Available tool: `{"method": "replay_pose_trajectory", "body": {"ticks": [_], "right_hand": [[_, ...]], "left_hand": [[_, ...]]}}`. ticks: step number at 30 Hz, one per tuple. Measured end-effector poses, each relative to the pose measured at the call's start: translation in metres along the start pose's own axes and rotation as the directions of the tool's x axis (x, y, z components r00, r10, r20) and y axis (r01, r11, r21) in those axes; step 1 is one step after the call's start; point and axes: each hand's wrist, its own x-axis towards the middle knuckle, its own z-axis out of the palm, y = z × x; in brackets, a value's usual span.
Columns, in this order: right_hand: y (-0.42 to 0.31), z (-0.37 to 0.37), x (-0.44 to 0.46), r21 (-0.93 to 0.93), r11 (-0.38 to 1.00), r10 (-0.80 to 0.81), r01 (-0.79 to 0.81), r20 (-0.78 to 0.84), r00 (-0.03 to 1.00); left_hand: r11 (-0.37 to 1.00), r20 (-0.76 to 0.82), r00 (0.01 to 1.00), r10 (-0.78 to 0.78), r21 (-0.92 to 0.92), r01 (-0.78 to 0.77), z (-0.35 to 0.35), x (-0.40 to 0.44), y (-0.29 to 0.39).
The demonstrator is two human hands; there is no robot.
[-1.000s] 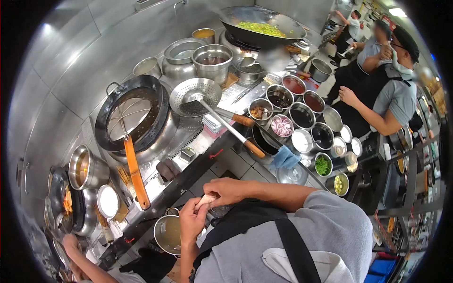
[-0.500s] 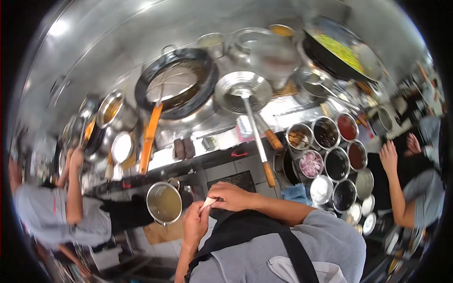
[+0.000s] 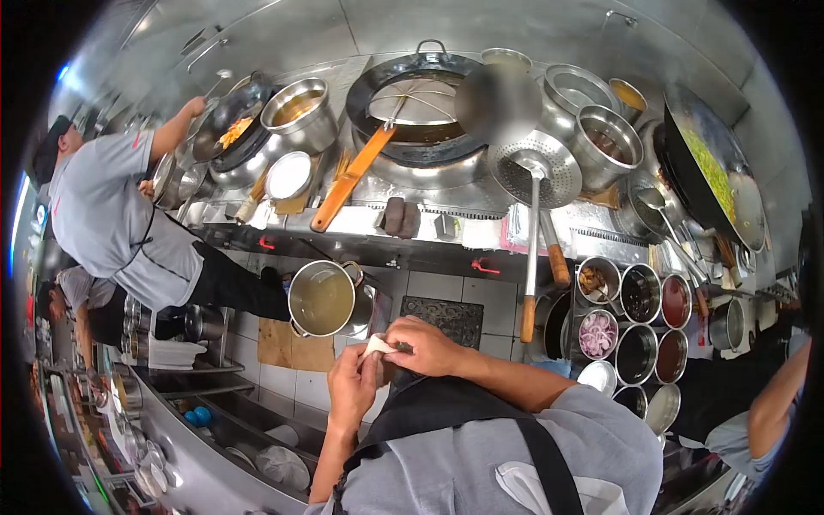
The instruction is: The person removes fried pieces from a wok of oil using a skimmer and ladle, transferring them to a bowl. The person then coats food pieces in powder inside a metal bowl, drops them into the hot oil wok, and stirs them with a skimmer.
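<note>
In front of my apron, my left hand (image 3: 353, 383) and my right hand (image 3: 429, 347) meet, both closed on a small whitish piece (image 3: 378, 346). It looks soft and folded, perhaps paper or cloth; its kind cannot be made out. Fingers of both hands cover part of it. Just beyond my hands stands a two-handled metal pot (image 3: 321, 299) with cloudy yellowish liquid. Neither hand touches the pot.
On the stove are a large wok (image 3: 369, 81) holding a wood-handled strainer (image 3: 354, 176), a perforated ladle (image 3: 534, 172) and a wok of green food (image 3: 708, 176). Metal containers (image 3: 635, 354) crowd the right. One co-worker (image 3: 129, 210) cooks at left; another person's arm (image 3: 779, 399) shows at right.
My view has swung left, so the stove things sit farther right. My hands stay together on the whitish piece. The left co-worker now stands with an arm stretched toward a wok.
</note>
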Motion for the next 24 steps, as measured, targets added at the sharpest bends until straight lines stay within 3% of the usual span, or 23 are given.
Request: {"method": "replay_pose_trajectory", "body": {"ticks": [2, 5, 6, 9, 13, 18, 21, 24], "right_hand": [[0.001, 0.007, 0.002, 0.050, 0.998, 0.023, -0.023, 0.012, 1.000], [-0.013, 0.012, 0.008, 0.298, 0.938, 0.172, -0.179, 0.049, 0.984], [-0.002, 0.014, 0.009, 0.122, 0.989, 0.072, -0.086, 0.110, 0.991], [0.019, 0.021, 0.008, 0.013, 0.990, 0.131, -0.137, 0.218, 0.967], [0.027, 0.027, 0.007, 0.277, 0.907, 0.297, -0.318, 0.117, 0.948], [0.075, 0.050, -0.011, 0.335, 0.826, 0.437, -0.454, 0.128, 0.890], [0.108, 0.064, -0.031, 0.248, 0.764, 0.547, -0.596, 0.240, 0.802], [0.117, 0.075, -0.037, 0.147, 0.611, 0.694, -0.778, 0.373, 0.616]], "left_hand": [[1.000, -0.027, 1.000, -0.003, 0.000, 0.003, -0.004, 0.000, -0.003], [0.997, -0.031, 0.998, -0.056, -0.046, 0.055, -0.009, -0.006, -0.013], [0.997, -0.038, 0.998, -0.049, -0.068, 0.046, -0.011, -0.006, -0.017], [0.991, -0.048, 0.994, -0.100, -0.090, 0.095, -0.022, -0.004, -0.022], [0.935, -0.087, 0.970, -0.227, -0.299, 0.192, -0.027, -0.006, -0.034], [0.886, -0.134, 0.938, -0.320, -0.394, 0.246, -0.041, -0.016, -0.045], [0.838, -0.196, 0.907, -0.372, -0.491, 0.238, -0.058, -0.025, -0.048], [0.801, -0.286, 0.858, -0.427, -0.559, 0.212, -0.076, -0.039, -0.055]]}}
